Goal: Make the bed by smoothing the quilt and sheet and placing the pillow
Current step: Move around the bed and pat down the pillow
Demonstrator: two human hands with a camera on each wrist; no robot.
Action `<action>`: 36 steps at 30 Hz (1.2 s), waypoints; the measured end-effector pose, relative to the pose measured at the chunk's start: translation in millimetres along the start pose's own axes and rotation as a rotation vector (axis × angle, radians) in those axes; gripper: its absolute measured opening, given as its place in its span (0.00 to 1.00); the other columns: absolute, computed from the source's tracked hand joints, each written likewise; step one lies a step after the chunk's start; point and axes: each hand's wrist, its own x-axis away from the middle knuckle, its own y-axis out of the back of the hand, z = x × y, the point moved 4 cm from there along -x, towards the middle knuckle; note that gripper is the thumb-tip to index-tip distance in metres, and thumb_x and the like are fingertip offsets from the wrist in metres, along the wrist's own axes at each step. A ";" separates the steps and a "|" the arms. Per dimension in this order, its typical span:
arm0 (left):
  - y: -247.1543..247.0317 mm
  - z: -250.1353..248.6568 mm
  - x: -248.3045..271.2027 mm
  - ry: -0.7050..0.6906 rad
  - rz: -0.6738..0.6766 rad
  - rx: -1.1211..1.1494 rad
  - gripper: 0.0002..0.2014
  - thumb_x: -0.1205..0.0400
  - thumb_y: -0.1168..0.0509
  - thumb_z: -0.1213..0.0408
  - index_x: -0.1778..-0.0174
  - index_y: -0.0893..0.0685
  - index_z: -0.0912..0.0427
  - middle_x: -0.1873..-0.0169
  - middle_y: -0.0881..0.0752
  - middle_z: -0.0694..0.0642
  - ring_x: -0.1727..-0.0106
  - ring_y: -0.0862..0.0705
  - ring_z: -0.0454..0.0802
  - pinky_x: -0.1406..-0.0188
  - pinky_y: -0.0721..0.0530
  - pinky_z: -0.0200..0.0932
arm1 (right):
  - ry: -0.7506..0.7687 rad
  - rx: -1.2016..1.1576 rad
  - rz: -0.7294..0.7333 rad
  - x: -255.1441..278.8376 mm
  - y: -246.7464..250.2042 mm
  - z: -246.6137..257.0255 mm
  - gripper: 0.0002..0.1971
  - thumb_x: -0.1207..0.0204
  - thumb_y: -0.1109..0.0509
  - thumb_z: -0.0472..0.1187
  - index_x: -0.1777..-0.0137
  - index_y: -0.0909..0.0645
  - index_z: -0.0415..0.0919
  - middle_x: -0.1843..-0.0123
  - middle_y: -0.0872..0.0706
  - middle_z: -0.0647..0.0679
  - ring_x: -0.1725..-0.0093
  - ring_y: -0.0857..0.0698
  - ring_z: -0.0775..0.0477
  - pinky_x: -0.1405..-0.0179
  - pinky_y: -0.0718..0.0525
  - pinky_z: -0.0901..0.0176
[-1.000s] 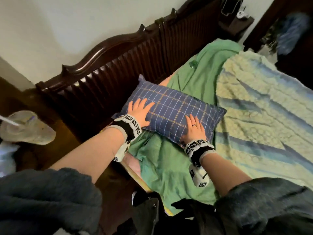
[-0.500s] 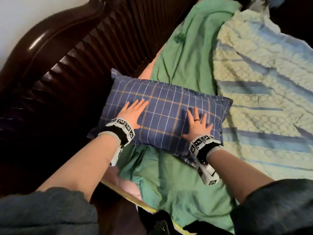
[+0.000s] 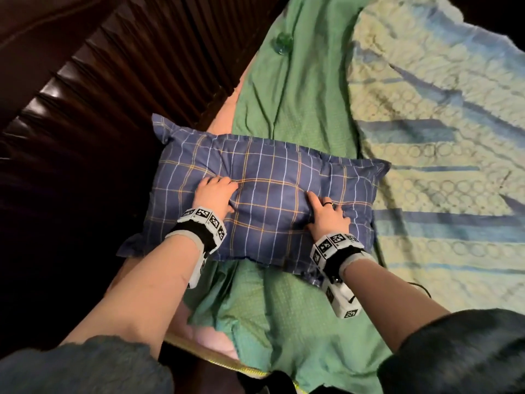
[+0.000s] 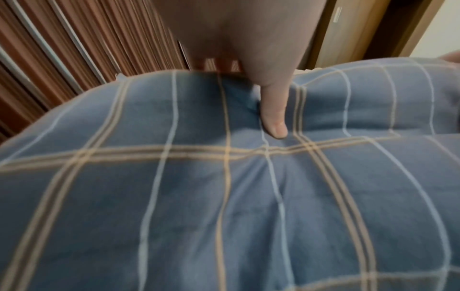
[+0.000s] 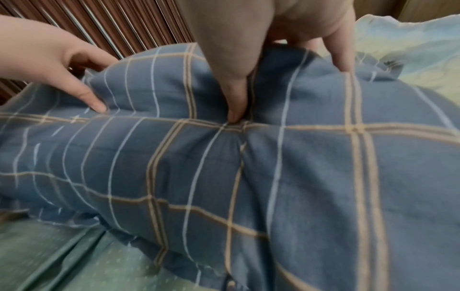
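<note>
Gripping the plaid pillow (image 3: 267, 206) with both hands, most likely to lift or shift it toward its proper place at the head of the bed. Lying crosswise on the green sheet (image 3: 292, 109), one short end close to the dark slatted headboard (image 3: 113, 89), the other reaching the edge of the pale blue-and-cream quilt (image 3: 443, 155). Sheet visibly creased and bunched near the bed's edge, quilt rumpled, so smoothing probably not finished.

Left hand (image 3: 216, 194) knuckles-up, fingers curled down into the fabric near the pillow's middle, thumb (image 4: 273, 118) dug into the cover and raising a fold. Right hand (image 3: 326, 214) likewise clenched on the pillow, fingers hooked over a bunched ridge of cloth, thumb (image 5: 236, 102) pressed into a seam-like crease. Both forearms stretched forward and down, wrists low over the pillow's near edge.
</note>
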 end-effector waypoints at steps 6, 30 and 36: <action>27.3 -8.5 20.5 -0.017 0.035 -0.064 0.10 0.18 0.42 0.73 0.43 0.20 0.63 0.41 0.18 0.61 0.36 0.20 0.60 0.44 0.20 0.52 | 0.070 0.078 0.000 17.2 13.1 -4.0 0.23 0.16 0.51 0.32 0.24 0.35 0.51 0.22 0.35 0.43 0.24 0.33 0.32 0.31 0.31 0.38; 150.2 -209.0 296.2 0.295 -0.626 0.209 0.14 0.14 0.48 0.71 0.35 0.26 0.61 0.40 0.17 0.66 0.38 0.19 0.66 0.39 0.26 0.56 | 0.236 -0.361 -0.645 240.3 97.9 -180.9 0.15 0.18 0.45 0.37 0.35 0.24 0.38 0.32 0.22 0.38 0.29 0.28 0.35 0.30 0.36 0.46; 148.9 -271.7 365.1 0.341 -0.746 0.213 0.09 0.15 0.48 0.74 0.47 0.24 0.61 0.44 0.17 0.61 0.39 0.19 0.64 0.44 0.26 0.59 | 0.309 -0.336 -0.702 287.4 107.8 -236.3 0.14 0.17 0.47 0.37 0.36 0.24 0.39 0.31 0.22 0.37 0.31 0.26 0.35 0.30 0.36 0.46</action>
